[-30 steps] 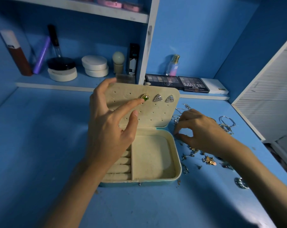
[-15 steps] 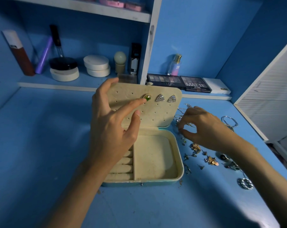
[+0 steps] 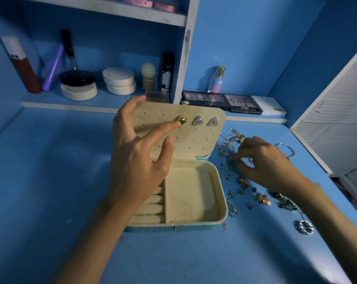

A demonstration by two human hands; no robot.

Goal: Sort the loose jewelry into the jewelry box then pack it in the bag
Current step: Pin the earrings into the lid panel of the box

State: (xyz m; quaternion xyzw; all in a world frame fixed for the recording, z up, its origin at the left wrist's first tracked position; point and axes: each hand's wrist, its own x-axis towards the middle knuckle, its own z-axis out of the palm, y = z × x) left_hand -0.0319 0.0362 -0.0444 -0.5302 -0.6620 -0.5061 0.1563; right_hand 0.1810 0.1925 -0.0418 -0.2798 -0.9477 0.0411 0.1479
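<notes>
The teal jewelry box lies open on the blue desk, its cream lid upright. A green-stone earring and two silver triangular earrings are pinned in the lid. My left hand is spread over the lid, index fingertip on the green earring and thumb at the lid's top left edge. My right hand is right of the box, thumb and fingertips pinched together on a small piece among the loose jewelry. The box's compartments hold nothing I can see.
Tangled chains, hoops and a silver ring are scattered right of the box. The back shelf holds cosmetics jars, eyeshadow palettes and a perfume bottle. A white louvered door bounds the right side.
My right hand has shifted from the box's right edge to a spot further right and back, near the chains, still pinched. My left hand has kept its place on the lid.
</notes>
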